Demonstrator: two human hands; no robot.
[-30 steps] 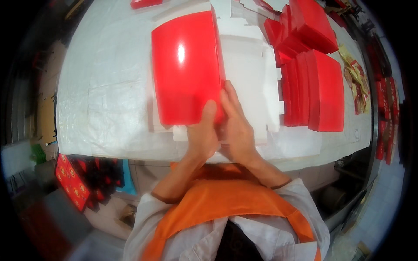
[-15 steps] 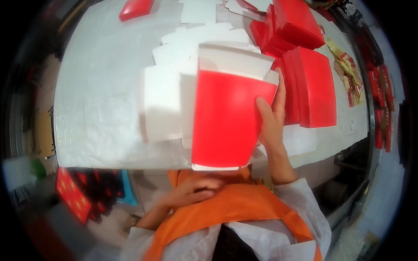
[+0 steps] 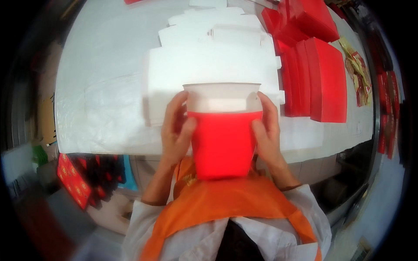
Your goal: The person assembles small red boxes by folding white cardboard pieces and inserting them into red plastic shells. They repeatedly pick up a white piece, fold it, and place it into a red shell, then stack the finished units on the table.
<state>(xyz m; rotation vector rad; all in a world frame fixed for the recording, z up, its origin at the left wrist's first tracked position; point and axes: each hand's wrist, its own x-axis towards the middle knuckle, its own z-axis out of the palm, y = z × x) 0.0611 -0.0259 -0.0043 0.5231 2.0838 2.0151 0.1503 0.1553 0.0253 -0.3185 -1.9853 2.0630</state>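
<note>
A red cardboard box [image 3: 224, 143] with a white inside is held upright in front of my orange apron, its far end gaping. My left hand [image 3: 176, 132] grips its left side, thumb on the red front face and fingers curled behind. On the opposite side my right hand [image 3: 269, 130] holds it in the same way. Beyond the box lie stacked flat white cardboard blanks [image 3: 209, 61] with tabbed edges, on the covered table. The box's back face and most of its inside are hidden.
Several folded red boxes [image 3: 327, 80] stand in a row on the right of the table [image 3: 100, 117], with more red boxes [image 3: 311, 19] behind them. Gold and red wrappers [image 3: 358, 78] lie at the right edge. Below the table's left front, a red patterned carton [image 3: 73, 178] stands low.
My left hand has come up from the apron and taken the box's left side. The box has moved nearer and tilted, so its white inside shows. The view has shifted slightly.
</note>
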